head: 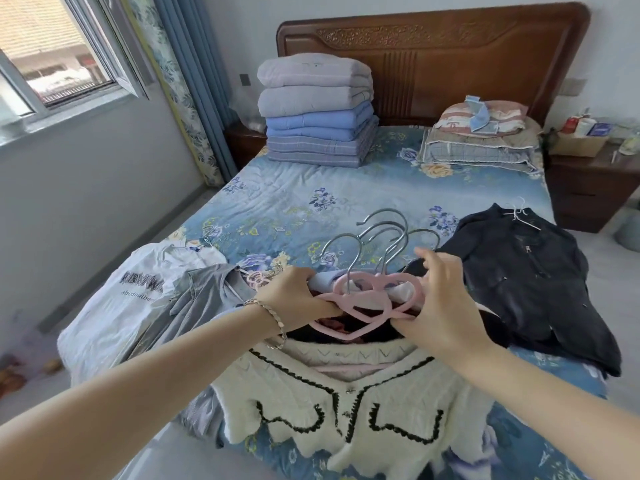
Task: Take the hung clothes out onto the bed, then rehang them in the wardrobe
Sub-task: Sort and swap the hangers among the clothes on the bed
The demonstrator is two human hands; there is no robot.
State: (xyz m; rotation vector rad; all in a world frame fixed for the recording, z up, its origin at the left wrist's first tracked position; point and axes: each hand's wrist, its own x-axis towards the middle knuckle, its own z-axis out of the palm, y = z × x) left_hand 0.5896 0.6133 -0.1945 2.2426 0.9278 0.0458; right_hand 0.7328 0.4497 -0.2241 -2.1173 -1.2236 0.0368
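My left hand and right hand grip the hangers at six o'clock on the bed, probably gathering them for rehanging; next comes one firm lift.

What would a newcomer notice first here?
The left hand and right hand grip a bunch of pink hangers near the foot of the bed, above a cream cardigan. A stack of folded quilts sits by the headboard; a dark jacket lies at right.
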